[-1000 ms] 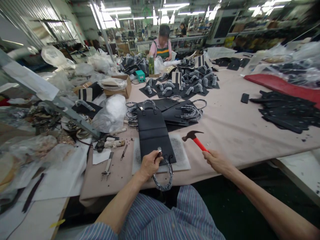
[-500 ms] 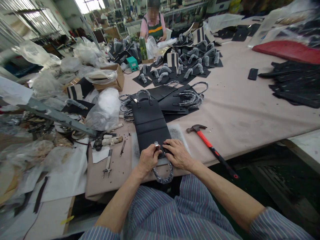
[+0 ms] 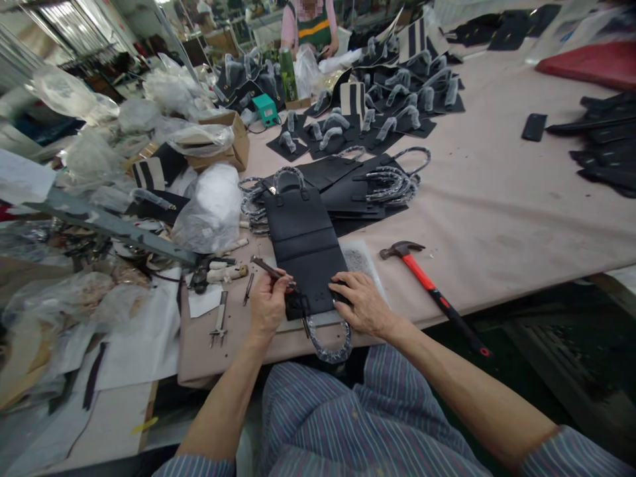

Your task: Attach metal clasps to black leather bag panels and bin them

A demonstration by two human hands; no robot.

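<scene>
A black leather-like bag panel [image 3: 311,248] with crosswise folds lies lengthwise before me. One plastic-wrapped handle [image 3: 289,173] is fixed at its far end. Another plastic-wrapped bag handle [image 3: 330,352] loops over the near table edge, its left black end lying on the panel. My left hand [image 3: 269,303] is closed round a slim dark metal punch-like tool [image 3: 265,267], tilted above the panel's left edge. My right hand [image 3: 364,305] rests at the panel's near right corner, fingers bent around a black piece at the handle's right end; the fingertips partly hide it. Small holes show between the hands.
Right of the panel lies a claw hammer [image 3: 432,285]. Dividers [image 3: 219,321] and a thin metal tool [image 3: 248,289] are at left. Stacked bag panels [image 3: 360,199] lie beyond. A pale board [image 3: 365,262] is underneath. Across the table sits a person [image 3: 311,30].
My left hand has moved left, away from the panel's middle, and its tool now points to the far left. My right hand stays at the near right corner. The view has shifted slightly.
</scene>
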